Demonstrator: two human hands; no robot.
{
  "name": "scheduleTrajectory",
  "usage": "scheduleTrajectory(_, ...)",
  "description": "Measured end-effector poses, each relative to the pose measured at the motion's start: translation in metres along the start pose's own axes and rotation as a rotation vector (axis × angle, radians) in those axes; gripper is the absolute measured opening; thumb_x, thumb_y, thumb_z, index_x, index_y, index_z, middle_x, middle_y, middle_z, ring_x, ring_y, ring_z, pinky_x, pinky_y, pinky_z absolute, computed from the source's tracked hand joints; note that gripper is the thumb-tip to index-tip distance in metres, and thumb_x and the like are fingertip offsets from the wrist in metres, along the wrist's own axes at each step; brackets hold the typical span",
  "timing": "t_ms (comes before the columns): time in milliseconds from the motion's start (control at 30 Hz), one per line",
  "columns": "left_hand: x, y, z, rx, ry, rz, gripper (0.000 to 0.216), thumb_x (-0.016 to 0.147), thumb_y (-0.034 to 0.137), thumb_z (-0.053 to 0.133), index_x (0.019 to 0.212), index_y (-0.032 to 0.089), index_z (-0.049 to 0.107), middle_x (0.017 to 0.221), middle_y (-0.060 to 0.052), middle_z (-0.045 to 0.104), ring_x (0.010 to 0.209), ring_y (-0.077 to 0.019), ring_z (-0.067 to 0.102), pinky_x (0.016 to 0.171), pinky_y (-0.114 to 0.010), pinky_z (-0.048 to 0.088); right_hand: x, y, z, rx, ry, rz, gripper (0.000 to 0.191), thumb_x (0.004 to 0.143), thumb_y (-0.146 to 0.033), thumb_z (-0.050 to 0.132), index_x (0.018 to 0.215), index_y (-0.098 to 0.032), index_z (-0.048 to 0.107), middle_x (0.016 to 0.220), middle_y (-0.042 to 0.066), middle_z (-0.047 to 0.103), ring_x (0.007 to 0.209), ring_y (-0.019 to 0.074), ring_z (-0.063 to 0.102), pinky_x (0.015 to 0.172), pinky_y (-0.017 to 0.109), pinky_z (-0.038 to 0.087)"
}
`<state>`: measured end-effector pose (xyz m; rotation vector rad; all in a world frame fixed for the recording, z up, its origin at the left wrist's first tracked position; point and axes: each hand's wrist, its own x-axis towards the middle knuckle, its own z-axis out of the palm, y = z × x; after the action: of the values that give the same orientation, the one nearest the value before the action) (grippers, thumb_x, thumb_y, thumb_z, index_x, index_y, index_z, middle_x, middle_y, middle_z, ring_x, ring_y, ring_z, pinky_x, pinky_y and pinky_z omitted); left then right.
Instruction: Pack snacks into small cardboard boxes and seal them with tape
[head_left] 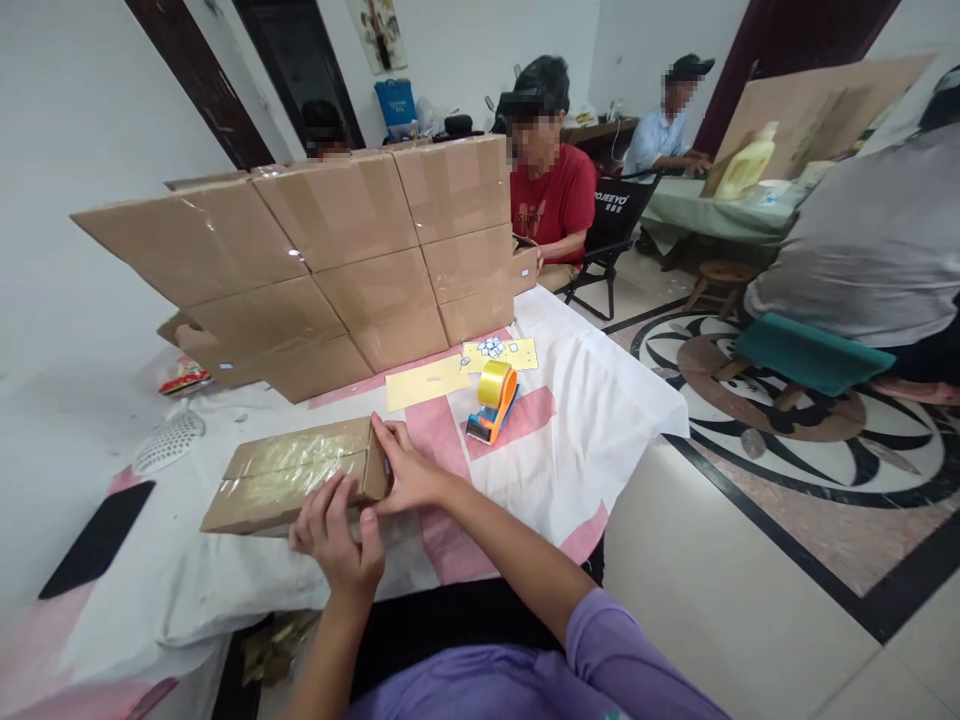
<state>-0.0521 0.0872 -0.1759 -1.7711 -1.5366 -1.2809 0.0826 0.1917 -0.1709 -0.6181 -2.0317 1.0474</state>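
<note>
A taped cardboard box [300, 465] lies on the cloth-covered table in front of me, clear shiny tape running along its top seam. My left hand [339, 535] is at its near side, fingers curved against the top edge and the thumb apart. My right hand [409, 470] grips the box's right end, with one finger near the upper corner and others low down; part of its hold is hidden. Right of the box stands an orange and blue tape dispenser [495, 405] with a roll of yellowish tape. Behind it are a plain yellow card [427, 382] and a printed yellow card [517, 354].
Stacked cardboard boxes [375, 265] form a wall across the table's far side. A white perforated basket [171, 442] and a black mat [97, 540] lie left. A person in red [559, 195] sits behind the stack; others sit farther off. A teal-topped stool [814, 352] stands right.
</note>
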Motion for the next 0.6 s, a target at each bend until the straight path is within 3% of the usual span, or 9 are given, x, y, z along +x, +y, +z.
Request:
scheduleTrajectory(100, -0.004, -0.019, -0.007, -0.038, 0.113, 0.044, 0.055, 0.089, 0.035, 0.055, 0.141, 0.017, 0.053, 0.14, -0.021, 0.052, 0.135, -0.0379, 0.046, 0.11, -0.057, 0.038, -0.003, -0.01, -0.013, 0.018, 0.14, 0.016, 0.151, 0.056, -0.044, 0.094, 0.164, -0.03, -0.011, 0.156, 0.016, 0.02, 0.151, 0.0345, 0.028, 0.124, 0.048, 0.031)
scheduleTrajectory(167, -0.007, -0.031, -0.009, -0.035, 0.141, 0.038, 0.057, 0.088, 0.035, 0.056, 0.142, 0.017, 0.052, 0.14, -0.021, 0.05, 0.135, -0.0386, 0.045, 0.108, -0.058, 0.04, -0.005, -0.023, -0.038, 0.0, 0.271, -0.008, 0.147, 0.059, -0.048, 0.092, 0.164, -0.03, -0.01, 0.156, 0.015, 0.023, 0.15, 0.0345, 0.029, 0.124, 0.049, 0.031)
scheduleTrajectory(267, -0.013, -0.045, -0.004, -0.045, 0.006, 0.002, 0.052, 0.09, 0.033, 0.055, 0.14, 0.017, 0.053, 0.132, -0.02, 0.058, 0.13, -0.0376, 0.051, 0.11, -0.059, 0.038, -0.008, -0.045, -0.102, -0.107, 0.528, -0.053, 0.139, 0.068, -0.058, 0.084, 0.163, -0.027, -0.012, 0.16, 0.016, 0.021, 0.15, 0.0342, 0.029, 0.121, 0.048, 0.036)
scheduleTrajectory(367, -0.02, -0.052, 0.012, 0.004, -0.159, -0.051, 0.047, 0.095, 0.032, 0.051, 0.138, 0.015, 0.055, 0.127, -0.021, 0.062, 0.125, -0.0371, 0.055, 0.109, -0.058, 0.039, -0.02, -0.051, -0.188, -0.294, 0.827, -0.04, 0.129, 0.076, -0.065, 0.073, 0.162, -0.028, -0.015, 0.162, 0.017, 0.019, 0.149, 0.0343, 0.03, 0.114, 0.049, 0.042)
scheduleTrajectory(500, -0.031, -0.056, 0.03, 0.068, -0.208, -0.067, 0.049, 0.094, 0.036, 0.053, 0.139, 0.016, 0.055, 0.127, -0.02, 0.065, 0.121, -0.0359, 0.058, 0.104, -0.053, 0.043, -0.043, -0.014, -0.296, -0.62, 1.167, 0.168, 0.133, 0.071, -0.059, 0.075, 0.162, -0.026, -0.015, 0.154, 0.02, 0.024, 0.139, 0.0366, 0.039, 0.106, 0.054, 0.046)
scheduleTrajectory(600, -0.039, -0.062, 0.033, 0.067, -0.232, -0.044, 0.05, 0.092, 0.037, 0.054, 0.139, 0.021, 0.056, 0.125, -0.017, 0.067, 0.116, -0.0351, 0.061, 0.101, -0.051, 0.045, -0.045, 0.04, -0.345, -0.728, 1.297, 0.333, 0.133, 0.064, -0.049, 0.079, 0.164, -0.022, -0.004, 0.142, 0.018, 0.03, 0.134, 0.0359, 0.041, 0.113, 0.055, 0.04)
